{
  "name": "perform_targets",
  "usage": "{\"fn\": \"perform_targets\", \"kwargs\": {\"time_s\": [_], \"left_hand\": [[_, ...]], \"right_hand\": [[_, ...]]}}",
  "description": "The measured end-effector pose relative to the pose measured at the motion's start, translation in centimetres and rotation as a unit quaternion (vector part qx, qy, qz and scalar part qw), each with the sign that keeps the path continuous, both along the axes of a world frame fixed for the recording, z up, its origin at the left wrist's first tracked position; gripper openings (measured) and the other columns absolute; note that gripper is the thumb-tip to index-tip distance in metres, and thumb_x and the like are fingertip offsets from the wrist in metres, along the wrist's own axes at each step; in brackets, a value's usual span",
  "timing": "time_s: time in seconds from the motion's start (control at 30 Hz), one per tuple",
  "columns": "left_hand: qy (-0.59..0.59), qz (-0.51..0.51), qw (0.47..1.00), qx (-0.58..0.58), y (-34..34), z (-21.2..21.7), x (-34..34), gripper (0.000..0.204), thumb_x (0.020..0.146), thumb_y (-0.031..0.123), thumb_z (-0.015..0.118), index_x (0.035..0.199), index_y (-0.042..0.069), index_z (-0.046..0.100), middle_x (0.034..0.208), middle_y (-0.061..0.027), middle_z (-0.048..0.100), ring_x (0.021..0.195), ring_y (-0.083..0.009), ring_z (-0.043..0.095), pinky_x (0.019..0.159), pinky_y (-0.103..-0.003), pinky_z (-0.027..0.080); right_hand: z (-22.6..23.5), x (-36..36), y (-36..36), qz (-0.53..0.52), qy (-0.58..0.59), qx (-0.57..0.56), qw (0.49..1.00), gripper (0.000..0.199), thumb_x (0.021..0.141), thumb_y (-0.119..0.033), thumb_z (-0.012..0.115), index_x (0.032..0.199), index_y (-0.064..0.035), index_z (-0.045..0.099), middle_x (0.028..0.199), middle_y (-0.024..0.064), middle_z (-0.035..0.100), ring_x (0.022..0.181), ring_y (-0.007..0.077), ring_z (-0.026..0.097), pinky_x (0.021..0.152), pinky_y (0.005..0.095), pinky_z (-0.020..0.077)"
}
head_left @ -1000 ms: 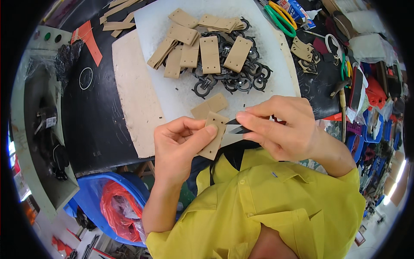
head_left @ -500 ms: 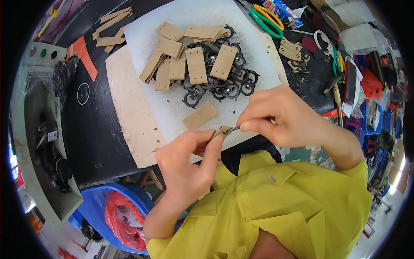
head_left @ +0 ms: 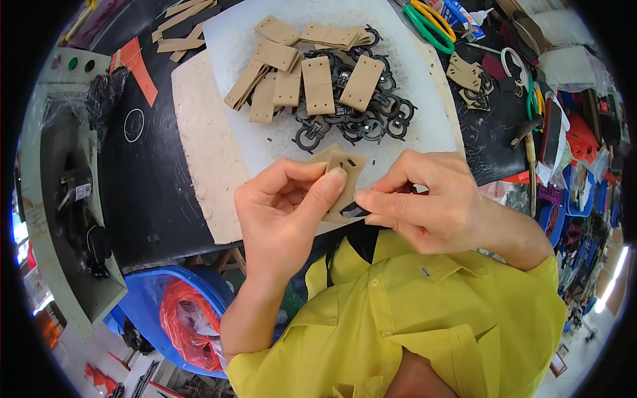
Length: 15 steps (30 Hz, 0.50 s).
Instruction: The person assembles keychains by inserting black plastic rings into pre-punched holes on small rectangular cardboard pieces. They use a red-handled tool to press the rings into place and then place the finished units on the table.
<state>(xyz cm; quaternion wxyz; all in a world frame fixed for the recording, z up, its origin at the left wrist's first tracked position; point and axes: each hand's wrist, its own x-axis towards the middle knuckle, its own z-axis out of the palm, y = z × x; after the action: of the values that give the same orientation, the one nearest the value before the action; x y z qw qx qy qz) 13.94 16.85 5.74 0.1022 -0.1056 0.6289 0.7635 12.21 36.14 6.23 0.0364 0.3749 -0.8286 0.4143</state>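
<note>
A tan tab (head_left: 344, 174) with a small slot in it sits at the centre of the frame, held between the two hands. The left hand (head_left: 282, 212), just left of centre, grips it: the thumb presses on the tab's face and the curled fingers lie behind it. The right hand (head_left: 431, 199), just right of centre, pinches a small black clip (head_left: 352, 211) between thumb and forefinger at the tab's lower right edge, touching it. Both hands are closed around what they hold, and their fingertips nearly meet over the tab's lower part.

Above the hands, in the upper middle of the frame, a white sheet (head_left: 265, 142) lies on the black bench (head_left: 156, 179). On it rests a loose heap of more tan tabs (head_left: 292, 73), some stacked, some fanned, and to their right a pile of black clips (head_left: 358, 116), partly under two of the tabs. A pale board (head_left: 202, 139) lies along the sheet's left edge.

At the upper right lie scissors (head_left: 431, 20) with green and yellow handles, and further right a clutter of tools and small parts. A grey machine (head_left: 60, 192) stands at the left edge. In the lower left a blue bin (head_left: 159, 312) holds a red bag (head_left: 186, 318). The yellow shirt (head_left: 411, 318) fills the lower right.
</note>
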Motion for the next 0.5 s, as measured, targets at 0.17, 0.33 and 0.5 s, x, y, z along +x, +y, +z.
{"fn": "perform_targets", "kwargs": {"time_s": [0.17, 0.33, 0.5], "left_hand": [[0.085, -0.029, 0.981, -0.171, 1.4, 0.9, 0.6, 0.009, 0.080, 0.001, 0.067, 0.083, -0.006, 0.062, 0.076, -0.0087, 0.066, 0.067, -0.0096, 0.061, 0.060, -0.021, 0.050], [0.115, 0.070, 0.989, -0.065, 2.0, -0.1, 0.7, 0.009, 0.084, 0.001, 0.063, 0.090, -0.004, 0.058, 0.086, -0.0119, 0.066, 0.078, -0.0144, 0.064, 0.065, -0.025, 0.051], [0.048, 0.176, 0.949, 0.256, 2.7, -1.5, 0.0, 0.011, 0.087, 0.001, 0.057, 0.097, 0.000, 0.054, 0.102, -0.0151, 0.063, 0.097, -0.0188, 0.060, 0.083, -0.030, 0.047]], "right_hand": [[1.3, -0.3, 0.5, 0.017, -0.084, 0.093, 0.992, 0.011, 0.069, -0.008, 0.070, 0.079, -0.0047, 0.066, 0.064, 0.0048, 0.052, 0.052, 0.0190, 0.055, 0.045, 0.0307, 0.0432], [1.5, -1.3, 0.4, -0.056, -0.493, -0.016, 0.868, 0.016, 0.075, -0.013, 0.070, 0.084, -0.0008, 0.066, 0.064, 0.0067, 0.058, 0.053, 0.0123, 0.052, 0.054, 0.0272, 0.0443], [-0.1, -0.7, -1.2, -0.141, -0.500, -0.206, 0.829, 0.026, 0.081, -0.010, 0.068, 0.103, 0.0017, 0.062, 0.072, 0.0012, 0.063, 0.061, 0.0014, 0.055, 0.044, 0.0161, 0.0400]]}}
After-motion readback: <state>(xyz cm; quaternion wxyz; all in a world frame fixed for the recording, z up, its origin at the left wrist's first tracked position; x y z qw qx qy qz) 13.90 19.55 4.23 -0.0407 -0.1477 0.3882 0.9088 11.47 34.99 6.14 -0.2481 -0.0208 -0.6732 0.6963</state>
